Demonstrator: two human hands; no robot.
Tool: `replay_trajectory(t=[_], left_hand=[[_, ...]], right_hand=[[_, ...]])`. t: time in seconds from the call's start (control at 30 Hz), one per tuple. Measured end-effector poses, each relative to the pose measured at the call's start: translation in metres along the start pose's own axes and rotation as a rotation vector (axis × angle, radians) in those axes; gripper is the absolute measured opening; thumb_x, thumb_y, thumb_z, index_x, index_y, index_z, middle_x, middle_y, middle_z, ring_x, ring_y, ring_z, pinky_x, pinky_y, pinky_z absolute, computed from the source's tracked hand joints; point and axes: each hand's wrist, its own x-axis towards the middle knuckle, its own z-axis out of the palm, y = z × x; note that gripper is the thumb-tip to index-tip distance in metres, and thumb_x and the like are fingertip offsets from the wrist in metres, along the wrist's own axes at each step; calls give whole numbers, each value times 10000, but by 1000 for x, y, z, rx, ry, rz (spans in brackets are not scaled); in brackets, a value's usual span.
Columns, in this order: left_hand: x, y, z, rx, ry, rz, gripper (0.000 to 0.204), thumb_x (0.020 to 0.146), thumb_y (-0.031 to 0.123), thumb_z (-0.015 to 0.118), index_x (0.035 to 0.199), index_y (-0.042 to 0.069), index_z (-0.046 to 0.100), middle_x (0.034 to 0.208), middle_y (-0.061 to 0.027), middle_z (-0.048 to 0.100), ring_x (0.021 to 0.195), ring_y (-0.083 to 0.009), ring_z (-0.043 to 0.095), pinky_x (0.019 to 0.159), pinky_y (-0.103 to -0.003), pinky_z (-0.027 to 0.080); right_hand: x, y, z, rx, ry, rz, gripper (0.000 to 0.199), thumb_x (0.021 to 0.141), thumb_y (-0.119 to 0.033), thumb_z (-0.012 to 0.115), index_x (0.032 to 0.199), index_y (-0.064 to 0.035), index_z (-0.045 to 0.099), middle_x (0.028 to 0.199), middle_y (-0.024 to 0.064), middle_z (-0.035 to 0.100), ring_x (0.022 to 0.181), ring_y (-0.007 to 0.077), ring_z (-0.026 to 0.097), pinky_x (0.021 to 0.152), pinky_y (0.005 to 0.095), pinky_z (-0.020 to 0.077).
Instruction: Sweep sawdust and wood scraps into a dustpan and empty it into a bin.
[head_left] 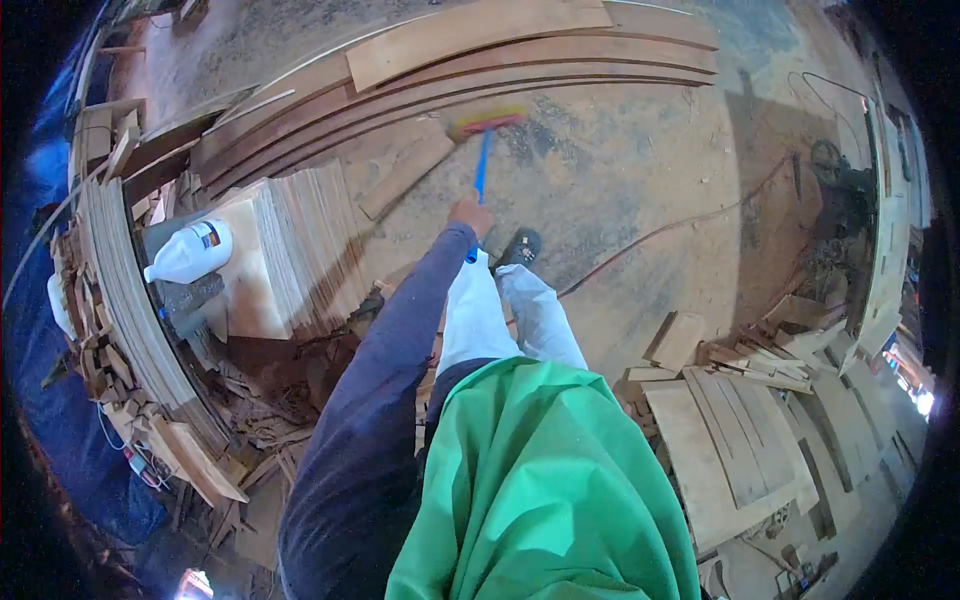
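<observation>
My left hand is wrapped round the blue handle of a broom, with the dark sleeve of my arm stretched forward. The broom's yellow and red head is smeared by motion and lies over the dusty floor, close to a stack of long boards. Just left of the head, a short plank rests on the floor. Below the hand show my pale trousers, a dark shoe and a green garment. My right hand is outside the picture.
At left, a white jug lies on its side near stacked thin sheets. Wood scraps are heaped beside them. A reddish cable crosses the floor at right. Cut panels fill the lower right.
</observation>
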Motion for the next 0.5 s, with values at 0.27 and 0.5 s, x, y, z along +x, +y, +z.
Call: replay_trajectory(t=[0.27, 0.5], left_hand=[[-115, 44, -50, -703, -216, -242, 445, 836, 166, 431, 1270, 94, 367, 563, -5, 475, 412, -87, 441, 365, -243, 388], [-79, -176, -28, -271, 106, -205, 512, 710, 204, 542, 1198, 88, 440, 696, -138, 570, 601, -249, 563, 551, -359, 448]], right_hand=[[31, -101, -42, 753, -108, 238, 235, 794, -161, 583, 921, 1, 470, 800, 149, 567, 614, 231, 564, 503, 361, 490], [12, -81, -44, 534, 28, 276, 189, 814, -158, 552, 903, -18, 460, 762, 149, 558, 601, 240, 563, 478, 365, 481]])
